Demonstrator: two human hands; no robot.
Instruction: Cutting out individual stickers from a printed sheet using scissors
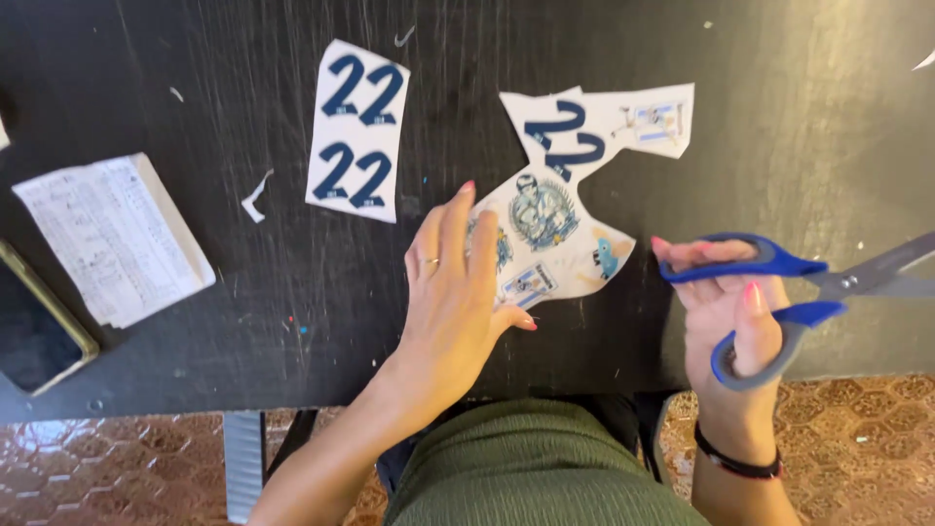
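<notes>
My left hand lies flat, fingers spread, on the near left part of an irregular white sticker sheet printed with blue shapes and small pictures. My right hand holds blue-handled scissors, fingers through the loops; the grey blades point right and sit slightly apart. The scissors are to the right of the sheet and do not touch it.
A cut-out white piece with dark blue shapes lies on the black table at upper left. A small paper scrap, a printed paper pad and a dark phone sit at the left. Table edge runs near my lap.
</notes>
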